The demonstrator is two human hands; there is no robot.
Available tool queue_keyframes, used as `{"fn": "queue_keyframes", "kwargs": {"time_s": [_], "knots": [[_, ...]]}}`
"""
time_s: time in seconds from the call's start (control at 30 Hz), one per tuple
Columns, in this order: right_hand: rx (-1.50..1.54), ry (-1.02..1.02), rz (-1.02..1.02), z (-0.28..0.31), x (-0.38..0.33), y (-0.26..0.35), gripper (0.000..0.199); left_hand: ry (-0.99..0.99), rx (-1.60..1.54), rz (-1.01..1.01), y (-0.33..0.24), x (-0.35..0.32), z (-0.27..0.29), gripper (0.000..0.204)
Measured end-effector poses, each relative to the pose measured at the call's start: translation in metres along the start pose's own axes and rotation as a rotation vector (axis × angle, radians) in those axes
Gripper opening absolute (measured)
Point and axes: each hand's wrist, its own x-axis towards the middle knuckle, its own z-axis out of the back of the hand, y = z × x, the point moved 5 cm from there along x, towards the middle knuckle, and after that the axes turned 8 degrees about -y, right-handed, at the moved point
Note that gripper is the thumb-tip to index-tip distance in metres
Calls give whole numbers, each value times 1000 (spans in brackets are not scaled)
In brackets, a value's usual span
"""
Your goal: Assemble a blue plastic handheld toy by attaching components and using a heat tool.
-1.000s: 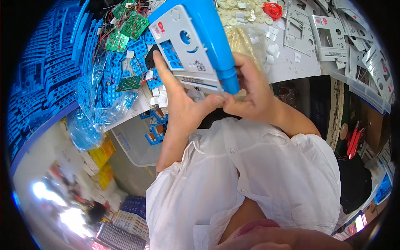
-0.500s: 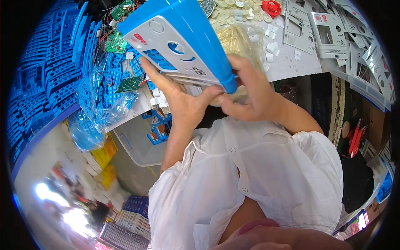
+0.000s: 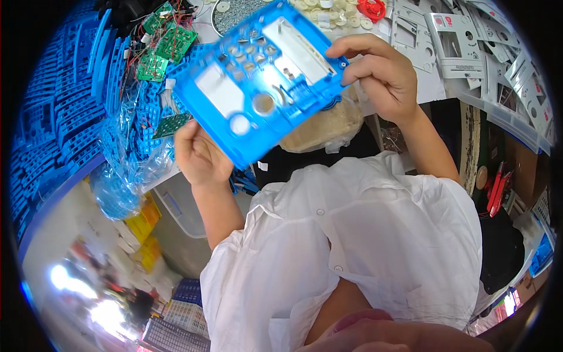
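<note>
Head view: right hand [image 3: 384, 76] grips a blue rectangular plastic housing [image 3: 252, 89]; left hand [image 3: 202, 155] reaches behind it, hold unclear. A white windowed plastic panel [image 3: 467, 54] bears red print.

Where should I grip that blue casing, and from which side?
Probably by the outer edge of the blue casing, with hands coming from left and right: its middle is cut by windows and round holes, while its lower-left wall looks plain. The right hand holds its right end; the left hand is at that wall.
</note>
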Motion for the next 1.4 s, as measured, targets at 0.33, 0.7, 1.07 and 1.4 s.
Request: {"fn": "queue_keyframes", "kwargs": {"time_s": [0.33,0.7,1.07,1.4], "knots": [[188,114,-32,-3,11,-16,24,235,719,73,8,-6,1,77],[-300,116,-636,-20,-49,-4,72,-131,1408,-329,64,-29,-5,82],[-660,192,-307,-23,-32,-16,47,-206,1786,-474,59,-12,-16,74],[-797,332,-292,-34,-34,-19,34,-125,1829,-567,60,-16,-13,68]]}}
